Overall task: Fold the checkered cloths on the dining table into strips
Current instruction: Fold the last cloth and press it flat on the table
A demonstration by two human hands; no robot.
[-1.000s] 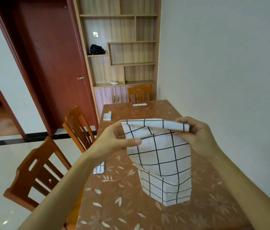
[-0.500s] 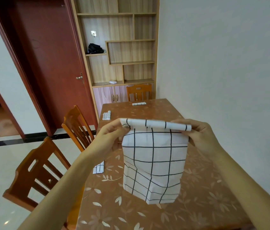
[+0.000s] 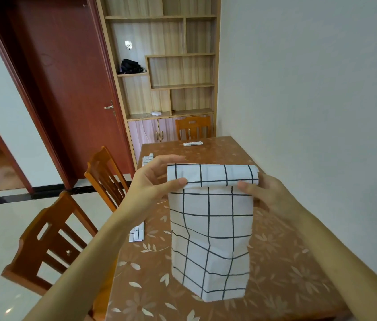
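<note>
the checkered cloth [image 3: 210, 228] is held upright above the dining table [image 3: 282, 269], its lower edge resting on or just above the tabletop; since a second ago the top edge has been turned over toward the person into a wider band, where before only a narrow lip was rolled; the left hand [image 3: 152, 184] is pinched on the band's left end, thumb in front and fingers behind; the right hand [image 3: 268, 195] is pinched on the right end in the same way; the cloth has been straightened from a slanted hang into a square one; this is judged to be the first turns of a strip fold, with most of the cloth not yet taken up; three finished strips [image 3: 137, 232] are seen lying on the table, one near the left forearm and two toward the far end.
</note>
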